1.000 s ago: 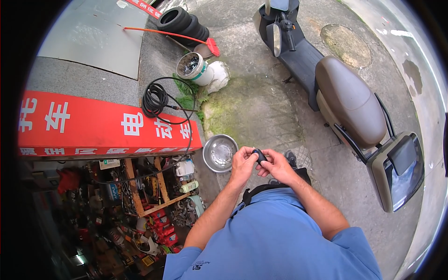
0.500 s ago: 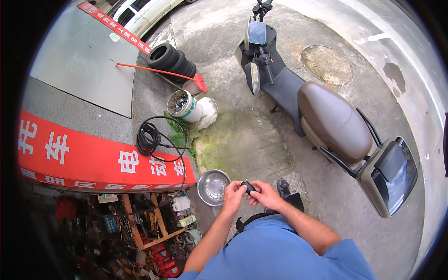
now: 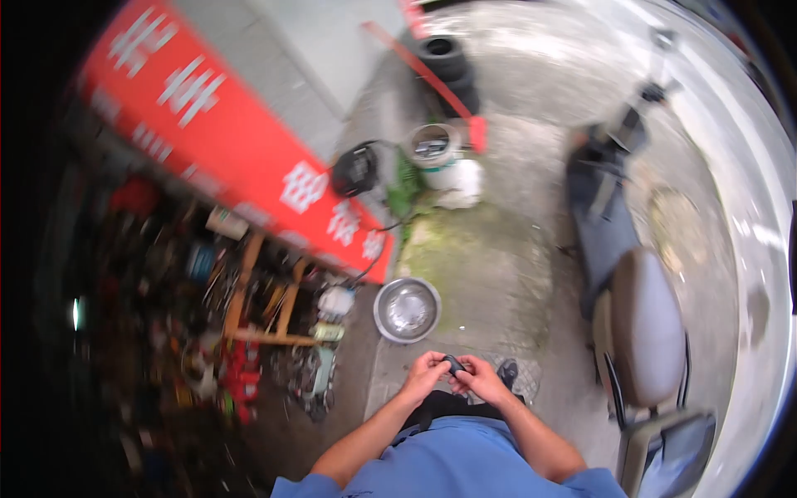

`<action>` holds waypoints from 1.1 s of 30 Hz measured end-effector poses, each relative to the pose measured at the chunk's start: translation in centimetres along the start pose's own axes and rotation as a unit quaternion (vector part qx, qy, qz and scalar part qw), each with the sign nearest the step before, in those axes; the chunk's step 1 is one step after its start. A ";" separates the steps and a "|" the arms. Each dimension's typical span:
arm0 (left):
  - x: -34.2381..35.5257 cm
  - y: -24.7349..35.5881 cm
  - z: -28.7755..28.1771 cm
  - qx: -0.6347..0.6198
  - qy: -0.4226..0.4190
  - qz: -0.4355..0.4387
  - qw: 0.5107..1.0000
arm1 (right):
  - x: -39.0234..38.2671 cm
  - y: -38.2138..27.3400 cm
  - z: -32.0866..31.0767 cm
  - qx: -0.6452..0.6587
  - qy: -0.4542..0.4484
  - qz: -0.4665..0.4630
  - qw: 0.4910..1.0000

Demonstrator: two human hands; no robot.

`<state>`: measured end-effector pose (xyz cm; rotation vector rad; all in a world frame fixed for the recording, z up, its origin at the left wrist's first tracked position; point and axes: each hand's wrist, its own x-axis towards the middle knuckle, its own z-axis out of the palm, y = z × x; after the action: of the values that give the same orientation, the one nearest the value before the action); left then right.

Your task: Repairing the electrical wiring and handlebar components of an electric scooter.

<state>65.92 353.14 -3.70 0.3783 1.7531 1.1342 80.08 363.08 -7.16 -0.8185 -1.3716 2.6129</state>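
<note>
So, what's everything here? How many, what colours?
Small thing: 1, black, low middle
Bowl: 1, silver, ground, middle
Bucket: 1, white-green, beyond bowl
Lump: 1, white, beside bucket
Tyres: stack, black, behind bucket
Broom: 1, red, by tyres
Sign: 1, red, upper left
Coil: 1, black, by sign
Plants: some, green, beside coil
Panel: 1, grey, top
Scooter: 1, dark and brownish, right
Wood frame: 1, brown, lower left
Bottle: 1, pale green, beside wood frame
Clutter: too blurred to count, mixed, lower left
Left hand: 1, bare, holding small thing
Right hand: 1, bare, likewise
Shoe: 1, dark, right of right hand
Shirt: 1, blue, bottom
</note>
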 end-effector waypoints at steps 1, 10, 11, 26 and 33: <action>-0.9 -1.2 -1.3 -0.023 0.027 -0.002 0.999 | 1.0 0.5 1.0 -0.012 -0.030 0.031 0.999; -11.6 -12.9 -13.1 -0.098 0.144 0.037 0.984 | 5.0 5.8 14.8 -0.294 -0.277 0.161 0.901; -12.8 -14.5 -14.7 -0.094 0.165 0.035 0.981 | 5.5 6.8 17.1 -0.320 -0.300 0.155 0.885; -36.8 -38.0 -33.7 -0.354 0.462 -0.008 0.813 | 6.8 22.7 52.0 -0.520 -0.501 0.272 0.636; -37.9 -50.0 -40.7 -0.439 0.559 -0.004 0.703 | 15.1 27.7 60.3 -0.605 -0.410 0.261 0.631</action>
<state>60.92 280.36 -20.18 -1.1502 1.7960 2.2775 42.32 306.45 -7.66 0.2059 -3.8009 1.9751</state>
